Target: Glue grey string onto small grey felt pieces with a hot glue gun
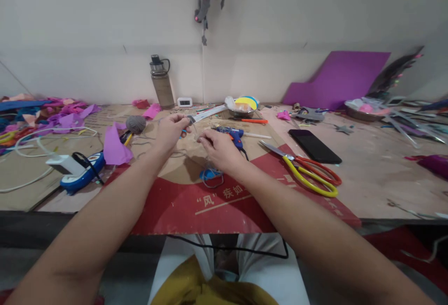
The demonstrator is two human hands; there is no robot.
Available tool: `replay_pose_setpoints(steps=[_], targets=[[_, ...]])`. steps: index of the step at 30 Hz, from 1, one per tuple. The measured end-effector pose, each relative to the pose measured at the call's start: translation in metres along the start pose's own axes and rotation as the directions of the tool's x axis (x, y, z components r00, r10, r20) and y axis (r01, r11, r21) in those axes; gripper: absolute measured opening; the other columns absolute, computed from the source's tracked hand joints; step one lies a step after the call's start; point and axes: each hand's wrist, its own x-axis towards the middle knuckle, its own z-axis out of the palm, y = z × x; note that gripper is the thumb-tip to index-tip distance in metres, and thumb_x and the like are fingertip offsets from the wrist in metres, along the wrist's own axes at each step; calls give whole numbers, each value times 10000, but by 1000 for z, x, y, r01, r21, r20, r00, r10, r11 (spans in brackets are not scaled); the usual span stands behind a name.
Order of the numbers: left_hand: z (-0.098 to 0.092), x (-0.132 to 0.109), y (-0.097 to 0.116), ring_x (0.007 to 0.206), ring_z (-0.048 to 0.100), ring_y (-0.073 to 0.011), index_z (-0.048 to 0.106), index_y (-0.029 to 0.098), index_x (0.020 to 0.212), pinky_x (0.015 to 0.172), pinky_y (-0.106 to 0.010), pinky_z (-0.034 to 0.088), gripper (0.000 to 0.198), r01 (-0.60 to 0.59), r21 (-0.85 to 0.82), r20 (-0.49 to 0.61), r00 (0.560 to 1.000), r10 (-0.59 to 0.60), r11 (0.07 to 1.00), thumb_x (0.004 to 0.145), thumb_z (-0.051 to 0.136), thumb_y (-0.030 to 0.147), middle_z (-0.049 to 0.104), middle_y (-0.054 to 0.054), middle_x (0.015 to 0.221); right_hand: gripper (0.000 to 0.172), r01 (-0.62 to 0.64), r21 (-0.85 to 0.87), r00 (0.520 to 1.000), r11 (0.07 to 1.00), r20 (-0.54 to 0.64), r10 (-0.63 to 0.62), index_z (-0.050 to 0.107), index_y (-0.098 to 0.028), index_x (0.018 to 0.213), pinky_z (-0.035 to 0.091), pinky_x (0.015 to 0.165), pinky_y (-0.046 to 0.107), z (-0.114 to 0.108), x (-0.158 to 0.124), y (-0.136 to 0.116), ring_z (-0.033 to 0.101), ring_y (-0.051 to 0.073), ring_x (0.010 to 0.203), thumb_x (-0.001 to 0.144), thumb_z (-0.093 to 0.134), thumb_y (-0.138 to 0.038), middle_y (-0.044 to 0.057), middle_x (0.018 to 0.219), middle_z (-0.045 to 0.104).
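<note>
My left hand (170, 132) is closed in a pinch on grey yarn (192, 120) over the middle of the board. To its right, my right hand (221, 150) has thumb and fingertips pinched together on a thin strand of the same yarn. The strand runs between the two hands. Under my right hand lies a small blue piece (210, 173) with loose loops of grey yarn around it. A grey yarn ball (136, 124) sits left of my left hand, its tail trailing over the cardboard. Just behind my right hand rests a blue glue gun (235, 136).
Scissors (308, 169) with red and yellow handles and a black phone (315, 146) lie to the right. A blue power strip (84, 172) with a white plug is at left. A bottle (162, 83) and a bowl (241, 107) stand near the wall. Felt scraps (66, 116) pile up far left.
</note>
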Motion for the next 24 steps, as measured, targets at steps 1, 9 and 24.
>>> replay_pose_setpoints(steps=[1, 9, 24], targets=[[-1, 1, 2, 456, 526, -83, 589, 153, 672, 396, -179, 321, 90, 17, -46, -33, 999, -19, 999, 651, 638, 225, 578, 5, 556, 202, 19, 1, 1000, 1000, 15, -19, 592, -173, 789, 354, 677, 263, 1, -1, -2, 500, 135, 711, 897, 427, -213, 23, 769, 612], [-40, 26, 26, 532, 578, -68, 573, 158, 701, 362, -123, 302, 23, 6, -411, -381, 907, -177, 912, 699, 578, 136, 621, -13, 658, 204, 45, 318, 997, 947, -76, -22, 621, -187, 817, 378, 664, 262, -21, -1, -14, 482, 114, 674, 898, 490, -321, -12, 698, 538], [-100, 51, 21, 702, 486, -33, 423, 173, 678, 506, -127, 308, 201, -192, -539, -583, 787, -200, 820, 857, 443, 84, 530, 46, 626, 297, -268, 545, 771, 794, 616, -162, 714, -201, 986, 423, 527, 200, -72, -12, -37, 525, 79, 597, 797, 633, -415, 8, 825, 696]])
